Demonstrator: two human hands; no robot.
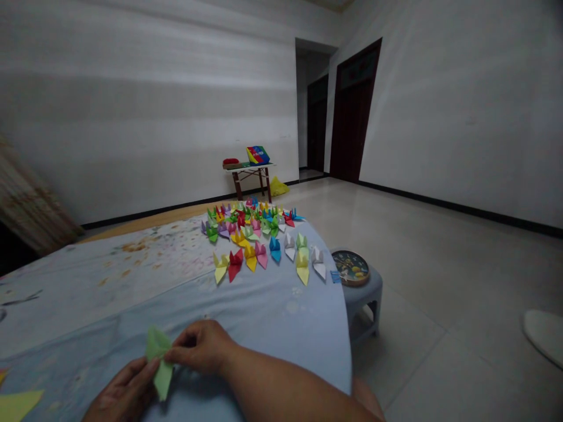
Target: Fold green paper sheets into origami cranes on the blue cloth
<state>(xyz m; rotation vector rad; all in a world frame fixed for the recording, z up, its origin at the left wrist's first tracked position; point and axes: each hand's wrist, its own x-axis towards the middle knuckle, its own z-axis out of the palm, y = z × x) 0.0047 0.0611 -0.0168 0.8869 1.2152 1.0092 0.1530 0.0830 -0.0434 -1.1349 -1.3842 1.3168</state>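
**Pinching a green paper by the near edge of the counter**

Pinching the green paper from both sides. Grip of the right hand pressed together on the paper's upper right fold, fingers curled, knuckles up. Grip of the left hand closed on the lower part from the left, fingertips against the sheet. Paper held just above the cloth, close to the counter's near edge and left of its middle, partly folded, one pointed flap up and another hanging down. Right forearm slanting in from the near right corner.

Underneath, the counter, draped in pale blue cloth, stained brownish toward the far left. At the near left corner, a flat yellow sheet, well apart from both hands. Toward the far right corner, rows of folded paper pieces in yellow, red, pink, blue, white, green and purple, set close together. Nearest row about mid-counter by the right edge, well apart from the green paper.

Just beside the counter's right edge, a grey plastic stool carrying a round clock, face up. Beyond the far edge, against the wall, a small side counter bearing a colourful box and something red, too small to identify. On the floor just beside it, a yellow bag. In the right wall, dark doors. Far right on the tiled floor, a pale rounded object, cut off by the frame.
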